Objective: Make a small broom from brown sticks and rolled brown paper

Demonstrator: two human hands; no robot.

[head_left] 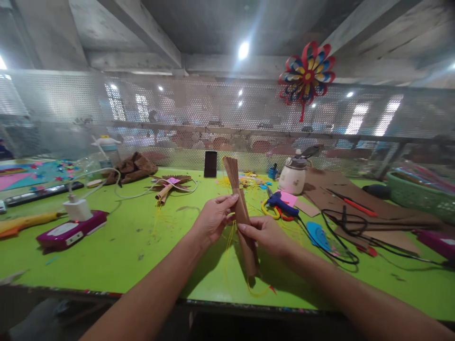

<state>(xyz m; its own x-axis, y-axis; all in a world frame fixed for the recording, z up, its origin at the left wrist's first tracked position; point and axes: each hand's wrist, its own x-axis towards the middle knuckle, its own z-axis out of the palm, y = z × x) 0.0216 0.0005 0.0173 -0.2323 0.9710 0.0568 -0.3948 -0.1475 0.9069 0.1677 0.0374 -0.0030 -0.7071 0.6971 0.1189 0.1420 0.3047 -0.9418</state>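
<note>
Beyond the grip — a dark phone (210,164) stands upright; right of it, a white jar (293,176) sits near brown sheets (330,189). Left of the grip, a white plug (77,210) tops a purple power strip (71,230) — a red-petalled flower decoration (307,76) hangs high up, to the right.

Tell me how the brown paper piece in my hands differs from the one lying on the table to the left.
The held piece is closed into a narrow bundle; the table piece is fanned out wide.
The held piece slants upward between your left hand and right hand; the table piece lies down.
The table piece has a pink patch near its middle; none shows on the held piece.
Both are brown.
</note>
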